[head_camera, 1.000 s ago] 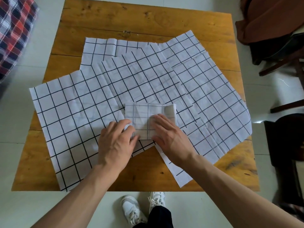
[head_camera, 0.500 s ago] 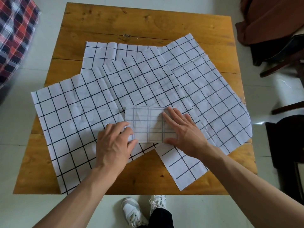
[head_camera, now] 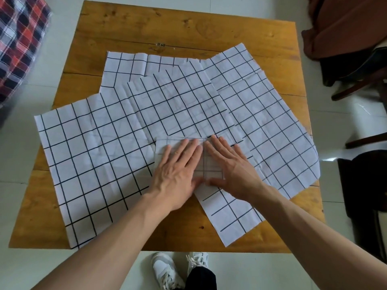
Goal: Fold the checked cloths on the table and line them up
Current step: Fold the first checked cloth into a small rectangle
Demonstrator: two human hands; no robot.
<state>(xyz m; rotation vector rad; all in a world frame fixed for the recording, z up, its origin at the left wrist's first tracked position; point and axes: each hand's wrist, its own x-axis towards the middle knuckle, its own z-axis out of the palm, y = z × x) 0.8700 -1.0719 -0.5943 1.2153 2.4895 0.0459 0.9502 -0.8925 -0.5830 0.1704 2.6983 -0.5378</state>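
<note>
We press the folded cloth (head_camera: 211, 166) flat with our left hand (head_camera: 178, 174) and right hand (head_camera: 232, 168) side by side, fingers straight, atop the spread cloths (head_camera: 104, 147) near the table's (head_camera: 188, 24) front; next, it likely needs setting aside.

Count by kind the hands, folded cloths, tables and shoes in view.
Hands, the left hand and the right hand: 2
Folded cloth: 1
Table: 1
Shoes: 2
Total: 6
</note>
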